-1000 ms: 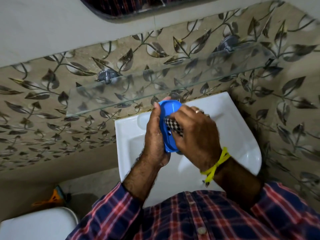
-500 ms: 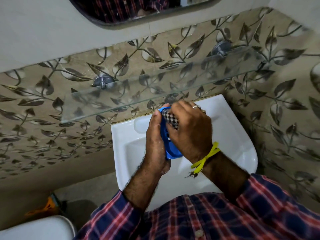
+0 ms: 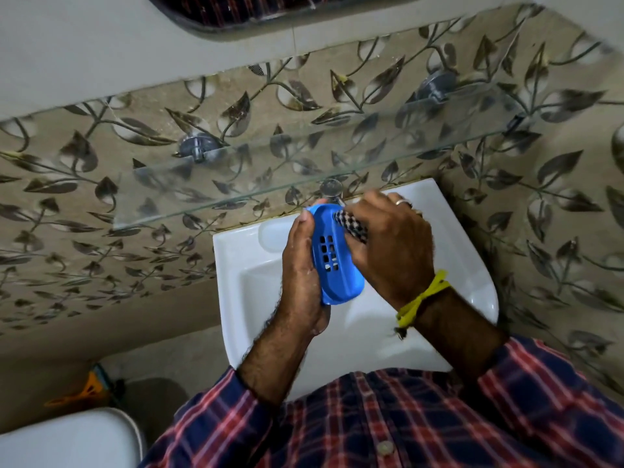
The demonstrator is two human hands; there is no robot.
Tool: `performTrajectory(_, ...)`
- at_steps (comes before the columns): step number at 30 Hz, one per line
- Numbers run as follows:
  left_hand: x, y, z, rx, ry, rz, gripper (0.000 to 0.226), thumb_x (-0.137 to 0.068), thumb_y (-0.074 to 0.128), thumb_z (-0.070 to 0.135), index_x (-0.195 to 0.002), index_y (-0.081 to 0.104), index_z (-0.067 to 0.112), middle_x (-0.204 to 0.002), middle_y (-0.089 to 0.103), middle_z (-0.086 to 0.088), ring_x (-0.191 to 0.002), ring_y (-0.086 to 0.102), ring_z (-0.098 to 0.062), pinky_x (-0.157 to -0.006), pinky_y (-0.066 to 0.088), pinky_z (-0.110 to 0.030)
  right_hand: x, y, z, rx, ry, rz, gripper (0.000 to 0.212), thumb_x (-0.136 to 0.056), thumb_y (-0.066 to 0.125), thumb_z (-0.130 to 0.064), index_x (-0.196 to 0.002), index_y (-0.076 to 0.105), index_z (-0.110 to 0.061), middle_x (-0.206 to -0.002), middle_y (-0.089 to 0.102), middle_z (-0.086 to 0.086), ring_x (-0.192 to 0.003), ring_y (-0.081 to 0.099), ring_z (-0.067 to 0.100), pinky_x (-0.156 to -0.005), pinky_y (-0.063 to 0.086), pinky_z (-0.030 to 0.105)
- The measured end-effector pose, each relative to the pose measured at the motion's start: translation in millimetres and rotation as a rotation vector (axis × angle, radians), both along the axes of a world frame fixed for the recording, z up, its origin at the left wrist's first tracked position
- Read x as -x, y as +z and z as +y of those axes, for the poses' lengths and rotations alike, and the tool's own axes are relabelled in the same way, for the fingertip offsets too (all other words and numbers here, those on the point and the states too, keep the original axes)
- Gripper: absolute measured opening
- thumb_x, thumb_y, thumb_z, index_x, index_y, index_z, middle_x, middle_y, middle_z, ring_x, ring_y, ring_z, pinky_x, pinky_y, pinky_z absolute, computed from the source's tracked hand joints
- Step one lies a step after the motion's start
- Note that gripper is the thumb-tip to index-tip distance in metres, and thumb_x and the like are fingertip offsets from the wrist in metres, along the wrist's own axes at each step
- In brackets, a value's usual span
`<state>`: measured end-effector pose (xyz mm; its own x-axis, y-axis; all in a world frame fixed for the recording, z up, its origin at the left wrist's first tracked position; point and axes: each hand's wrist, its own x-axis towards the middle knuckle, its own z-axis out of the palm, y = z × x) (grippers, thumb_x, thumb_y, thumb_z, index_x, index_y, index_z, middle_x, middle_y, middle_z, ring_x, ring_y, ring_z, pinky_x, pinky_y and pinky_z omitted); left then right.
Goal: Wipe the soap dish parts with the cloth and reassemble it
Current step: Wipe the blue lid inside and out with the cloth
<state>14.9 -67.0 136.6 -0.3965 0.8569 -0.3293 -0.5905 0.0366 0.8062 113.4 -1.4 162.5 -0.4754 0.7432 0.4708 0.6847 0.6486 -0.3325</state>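
Soap dish (image 3: 332,261) now turned, slotted face showing. Left hand (image 3: 300,268) fingers clamp it over sink (image 3: 243,265); right hand (image 3: 395,244) fingers pinch cloth (image 3: 349,224) at top end. Wiping ongoing, reassembly pending.

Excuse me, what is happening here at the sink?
A person is cleaning a blue soap dish part above a white sink. The left hand holds the blue part, which has drain slots, on its edge. The right hand presses a black and white checkered cloth against its upper end. Only this one blue part is visible, so the dish is not yet reassembled. A glass shelf hangs on the wall above the sink.
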Motion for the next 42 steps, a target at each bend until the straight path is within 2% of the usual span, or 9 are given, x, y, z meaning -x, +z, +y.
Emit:
performTrajectory(5, 8.1, -0.3, -0.6, -0.026, 0.003, 0.022, 0.049, -0.093, 0.049, 0.052, -0.128, 0.064, 0.02, -0.115, 0.07, -0.013, -0.104, 0.064, -0.032, -0.098, 0.047, -0.053, 0.7, -2.8, -1.7, 0.097, 0.09, -0.009, 0.01, -0.078, 0.067, -0.018, -0.087, 0.067, -0.015, -0.085, 0.06, 0.001, -0.081, 0.058, 0.026, -0.06, 0.05, 0.036)
performTrajectory(11, 3.8, 3.1, 2.2, 0.011, -0.009, 0.052, 0.052, -0.096, 0.047, 0.051, -0.134, 0.059, 0.017, -0.124, 0.065, -0.02, -0.117, 0.059, -0.042, -0.107, 0.041, -0.06, 5.8, 5.8, 1.6, 0.135, 0.013, 0.03, 0.013, -0.076, 0.069, -0.02, -0.088, 0.068, -0.017, -0.088, 0.062, 0.001, -0.081, 0.06, 0.028, -0.06, 0.043, 0.03)
performTrajectory(15, 15.8, 2.1, 2.6, -0.012, 0.001, -0.003, 0.052, -0.098, 0.046, 0.053, -0.135, 0.06, 0.018, -0.121, 0.067, -0.015, -0.107, 0.063, -0.033, -0.094, 0.051, -0.049, -3.8, 1.5, -8.7, 0.153, 0.201, -0.058, 0.012, -0.074, 0.069, -0.015, -0.085, 0.066, -0.017, -0.087, 0.061, 0.0, -0.081, 0.058, 0.027, -0.061, 0.051, 0.037)
performTrajectory(18, 11.9, 2.4, 2.2, 0.008, -0.015, 0.032, 0.051, -0.094, 0.047, 0.055, -0.128, 0.064, 0.021, -0.111, 0.071, -0.011, -0.095, 0.068, -0.027, -0.085, 0.054, -0.042, -5.5, 0.4, -5.0, 0.147, 0.123, -0.046, 0.011, -0.074, 0.069, -0.016, -0.084, 0.067, -0.019, -0.084, 0.059, -0.002, -0.08, 0.057, 0.025, -0.06, 0.048, 0.034)
performTrajectory(24, 21.4, 4.9, 3.0, -0.006, 0.02, 0.079, 0.052, -0.09, 0.05, 0.056, -0.125, 0.066, 0.022, -0.109, 0.069, -0.009, -0.099, 0.063, -0.03, -0.086, 0.05, -0.044, -17.7, -5.5, -13.3, 0.146, 0.331, -0.187, 0.021, -0.071, 0.07, -0.008, -0.088, 0.071, -0.021, -0.089, 0.063, -0.001, -0.079, 0.058, 0.026, -0.058, 0.05, 0.035)
performTrajectory(29, 17.8, 9.8, 6.3, -0.014, -0.001, 0.115, 0.049, -0.091, 0.049, 0.056, -0.125, 0.066, 0.025, -0.113, 0.069, -0.012, -0.102, 0.062, -0.032, -0.09, 0.05, -0.049, -10.8, 2.5, -9.0, 0.123, 0.186, -0.11, 0.018, -0.071, 0.07, -0.01, -0.087, 0.069, -0.02, -0.087, 0.062, 0.0, -0.079, 0.057, 0.028, -0.06, 0.047, 0.034)
performTrajectory(34, 19.2, 11.0, 7.8, -0.014, -0.001, 0.172, 0.052, -0.09, 0.049, 0.054, -0.127, 0.065, 0.021, -0.108, 0.069, -0.012, -0.096, 0.06, -0.033, -0.087, 0.049, -0.049, -19.6, -1.3, -24.7, 0.225, 0.317, -0.271, 0.029, -0.072, 0.067, -0.002, -0.093, 0.072, -0.021, -0.096, 0.066, 0.0, -0.082, 0.06, 0.031, -0.063, 0.046, 0.034)
performTrajectory(37, 13.9, 8.9, 5.4, -0.012, 0.004, 0.184, 0.051, -0.09, 0.049, 0.054, -0.127, 0.065, 0.023, -0.111, 0.07, -0.012, -0.096, 0.062, -0.033, -0.089, 0.051, -0.05, -21.5, 1.7, -22.7, 0.359, 0.346, -0.295, 0.028, -0.086, 0.065, -0.011, -0.108, 0.069, -0.027, -0.107, 0.062, -0.005, -0.096, 0.059, 0.026, -0.077, 0.05, 0.036)
performTrajectory(42, 12.1, 7.1, 2.5, -0.027, -0.012, 0.223, 0.057, -0.08, 0.057, 0.062, -0.124, 0.066, 0.027, -0.107, 0.07, -0.012, -0.089, 0.061, -0.031, -0.083, 0.051, -0.047, -24.8, 4.6, -23.4, 0.373, 0.464, -0.261, 0.026, -0.088, 0.067, -0.018, -0.109, 0.069, -0.034, -0.102, 0.06, -0.009, -0.092, 0.057, 0.022, -0.071, 0.047, 0.034)
